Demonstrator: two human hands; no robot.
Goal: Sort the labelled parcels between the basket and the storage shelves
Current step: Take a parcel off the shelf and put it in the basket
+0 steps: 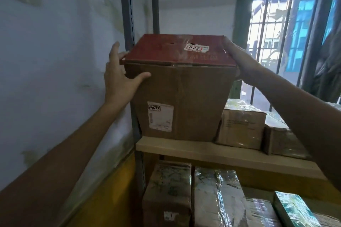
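A large brown cardboard box point(193, 101) with a dark red top stands on the wooden shelf board point(184, 150) at its left end. A white label sits on its front, and another sticker on its top. My left hand point(120, 77) lies against the box's upper left corner, thumb across the front face, fingers spread. At the box's upper right corner my right hand point(238, 57) presses flat against the side. Both hands are in contact with the box; the basket is out of view.
Smaller taped parcels point(241, 127) stand to the right on the same shelf. Below are more wrapped parcels point(215, 199). A grey slotted upright point(129, 14) runs behind the left hand, close to the wall point(55, 61). A barred window point(287, 24) is at the right.
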